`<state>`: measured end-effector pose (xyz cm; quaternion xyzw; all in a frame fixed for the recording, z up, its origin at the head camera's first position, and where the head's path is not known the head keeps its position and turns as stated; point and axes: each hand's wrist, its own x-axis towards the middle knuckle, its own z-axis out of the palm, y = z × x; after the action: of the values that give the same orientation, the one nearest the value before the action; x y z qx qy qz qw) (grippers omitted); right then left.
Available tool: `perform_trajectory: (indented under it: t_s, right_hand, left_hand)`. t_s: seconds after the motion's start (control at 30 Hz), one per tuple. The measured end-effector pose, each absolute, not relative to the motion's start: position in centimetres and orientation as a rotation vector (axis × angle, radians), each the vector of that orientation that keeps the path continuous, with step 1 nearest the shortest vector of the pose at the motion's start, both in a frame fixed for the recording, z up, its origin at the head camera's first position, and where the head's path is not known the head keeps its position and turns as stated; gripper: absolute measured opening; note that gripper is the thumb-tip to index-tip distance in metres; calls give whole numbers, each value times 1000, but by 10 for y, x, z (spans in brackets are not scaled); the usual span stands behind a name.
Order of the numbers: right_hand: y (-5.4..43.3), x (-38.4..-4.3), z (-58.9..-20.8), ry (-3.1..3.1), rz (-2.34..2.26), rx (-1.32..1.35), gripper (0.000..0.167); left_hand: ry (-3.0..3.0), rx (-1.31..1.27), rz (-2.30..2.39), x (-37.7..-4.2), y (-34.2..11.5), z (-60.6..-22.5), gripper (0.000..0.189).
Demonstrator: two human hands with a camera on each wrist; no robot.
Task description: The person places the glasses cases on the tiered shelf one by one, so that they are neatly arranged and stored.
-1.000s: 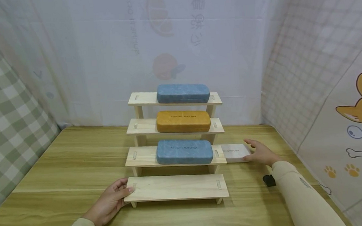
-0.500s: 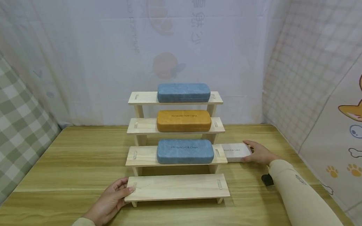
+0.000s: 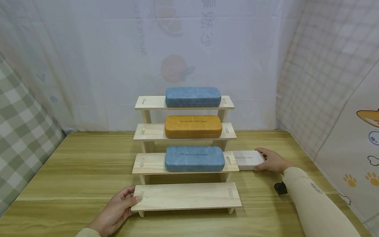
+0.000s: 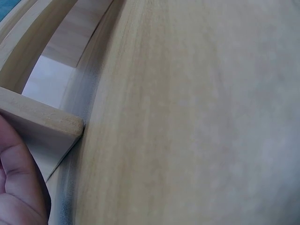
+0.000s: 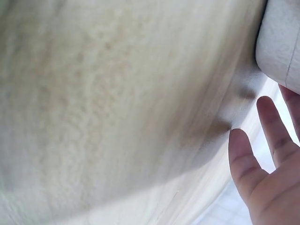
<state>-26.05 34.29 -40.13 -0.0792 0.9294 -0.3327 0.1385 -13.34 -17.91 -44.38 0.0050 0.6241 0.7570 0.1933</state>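
Observation:
A light wooden four-step display stand [image 3: 185, 195] is on the table. My left hand [image 3: 115, 210] grips the left end of its lowest shelf, thumb on top. In the left wrist view a few fingers [image 4: 18, 183] show beside a wooden leg [image 4: 42, 124]. A whitish glasses case [image 3: 249, 159] lies on the table at the stand's right, its left part hidden behind a shelf. My right hand [image 3: 271, 160] holds the case's right end between thumb and fingers. The right wrist view shows the case's rounded end [image 5: 279, 42], with two fingers [image 5: 243, 157] extended near the table.
One blue glasses case [image 3: 192, 97] sits on the top shelf, a mustard-yellow case [image 3: 193, 126] on the second, and another blue case [image 3: 194, 158] on the third. A white curtain [image 3: 113, 72] hangs behind the table [image 3: 80, 166], with a printed cloth [image 3: 338, 122] at the right.
My right hand's thumb and fingers have come in round the end of the whitish case. The left hand keeps its hold on the stand. The view has shifted slightly.

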Motion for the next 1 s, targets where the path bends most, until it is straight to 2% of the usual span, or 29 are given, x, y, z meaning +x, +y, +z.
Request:
perform_trajectory:
  t_s: [0.57,1.0]
  right_hand:
    - [353,-256,-404,2707,-1007,-129,99]
    - [370,-240,-395,2764,-1050,-111,91]
  left_hand:
    - [1754,20,2128,-133,-178,-443,68]
    - [1748,-7,2132,-132,-177,-444,67]
